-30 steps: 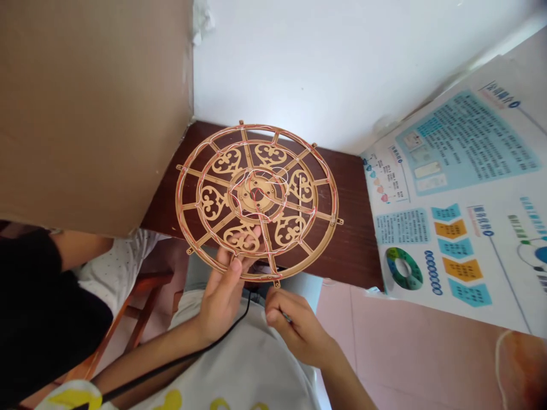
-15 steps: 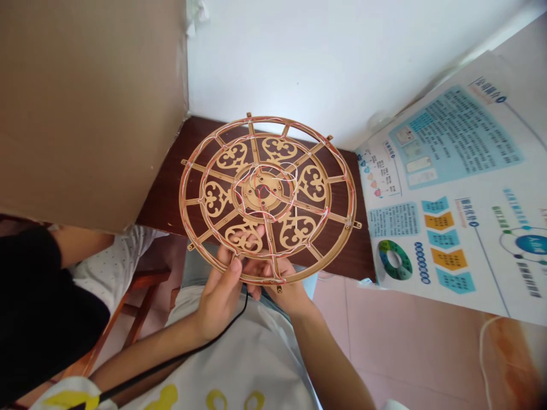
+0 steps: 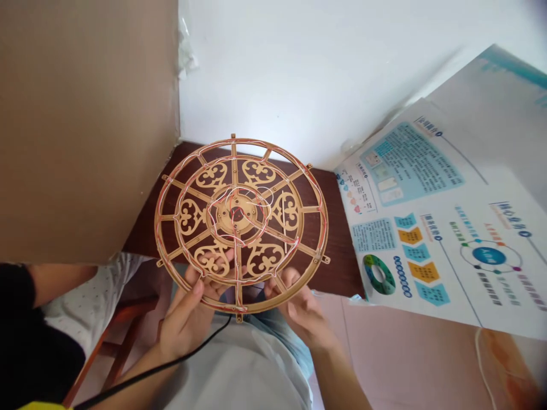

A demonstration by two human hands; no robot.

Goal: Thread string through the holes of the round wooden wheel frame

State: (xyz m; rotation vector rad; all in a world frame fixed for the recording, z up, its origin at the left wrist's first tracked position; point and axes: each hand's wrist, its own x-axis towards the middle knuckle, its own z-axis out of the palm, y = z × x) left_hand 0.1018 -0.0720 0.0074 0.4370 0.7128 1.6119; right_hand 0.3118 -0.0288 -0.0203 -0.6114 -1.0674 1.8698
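A round gold-coloured openwork frame (image 3: 194,293), with scroll ornaments and spokes, is tilted toward me. Thin red and white wires (image 3: 256,228) run along its rings and loop over its hub. My left hand (image 3: 186,313) grips the near left rim, thumb on top and fingers underneath, showing through the openings. At the near right rim, my right hand (image 3: 305,310) has its fingers curled around the edge. Parts of both hands are hidden by the frame. A black cable (image 3: 179,359) passes over my left forearm to beneath the frame.
Behind the frame is a dark brown tabletop (image 3: 342,262) against a white wall (image 3: 277,74). A brown panel (image 3: 85,125) stands at left. Printed poster sheets (image 3: 427,228) lean at right. Another person's arm (image 3: 64,282) and a wooden stool (image 3: 132,307) are at lower left.
My right hand has shifted from under the near middle of the frame to its right rim. My left hand keeps its hold. The whole view has swung somewhat to the right.
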